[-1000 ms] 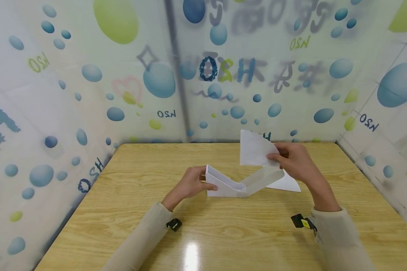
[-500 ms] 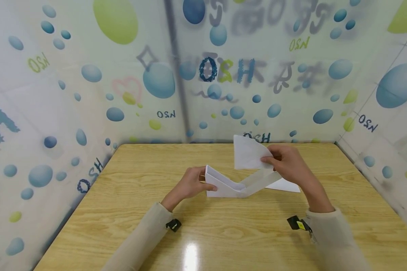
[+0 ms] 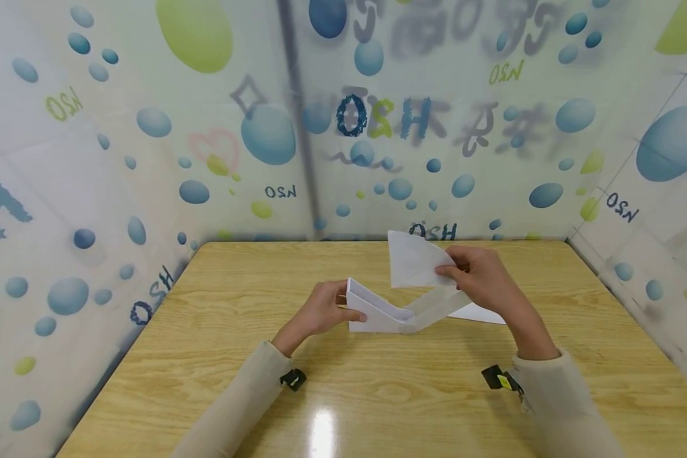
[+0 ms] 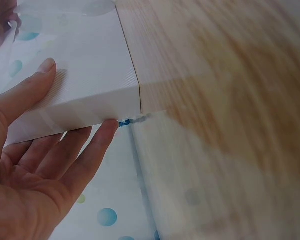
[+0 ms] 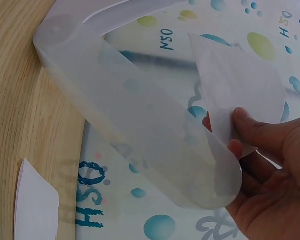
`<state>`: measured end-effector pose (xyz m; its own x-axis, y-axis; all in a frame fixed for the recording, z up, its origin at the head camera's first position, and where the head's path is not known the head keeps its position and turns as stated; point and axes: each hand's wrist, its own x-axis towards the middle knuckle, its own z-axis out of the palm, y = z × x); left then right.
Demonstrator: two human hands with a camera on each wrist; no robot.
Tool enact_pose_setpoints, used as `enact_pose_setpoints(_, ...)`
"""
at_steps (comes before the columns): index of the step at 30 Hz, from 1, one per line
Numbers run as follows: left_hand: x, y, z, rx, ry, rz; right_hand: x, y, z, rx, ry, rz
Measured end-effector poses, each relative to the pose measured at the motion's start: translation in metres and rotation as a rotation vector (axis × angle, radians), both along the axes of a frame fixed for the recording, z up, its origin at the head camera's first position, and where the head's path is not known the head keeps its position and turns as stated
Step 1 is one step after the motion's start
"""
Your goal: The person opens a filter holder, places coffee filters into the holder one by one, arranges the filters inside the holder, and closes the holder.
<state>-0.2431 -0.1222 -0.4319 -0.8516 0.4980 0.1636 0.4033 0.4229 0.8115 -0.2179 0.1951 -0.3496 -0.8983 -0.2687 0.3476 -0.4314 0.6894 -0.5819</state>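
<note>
In the head view my left hand (image 3: pixel 320 310) grips the tall end of a white box (image 3: pixel 378 317) with a slanted, open top. Its thumb lies on the box's side (image 4: pixel 105 55), the fingers against the end. A translucent flap (image 3: pixel 432 310) with a rounded end slopes up to the right from the box's low corner, where a round joint shows in the right wrist view. My right hand (image 3: pixel 483 277) pinches a white paper piece (image 3: pixel 415 261) with one curved edge, above the flap. The flap's tip (image 5: pixel 210 185) overlaps that hand's fingers; whether they touch, I cannot tell.
Another white paper piece (image 3: pixel 481 313) lies on the wooden table (image 3: pixel 263 407), behind and right of the flap. A wall covering (image 3: pixel 217 210) printed with bubbles and letters stands behind the table and at both sides.
My right hand has moved left and slightly down with the paper piece, closer to the box. The left hand and the box have stayed put.
</note>
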Motion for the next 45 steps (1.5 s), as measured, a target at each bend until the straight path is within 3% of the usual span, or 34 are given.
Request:
enact_pose_setpoints(29,-0.001,0.0,0.0,0.002,-0.007,0.003,-0.003,-0.02,-0.012,-0.034,0.001,0.091)
enact_pose_setpoints(45,-0.002,0.0,-0.001,0.002,-0.016,0.006,0.001,-0.032,-0.014,-0.011,0.063,0.131)
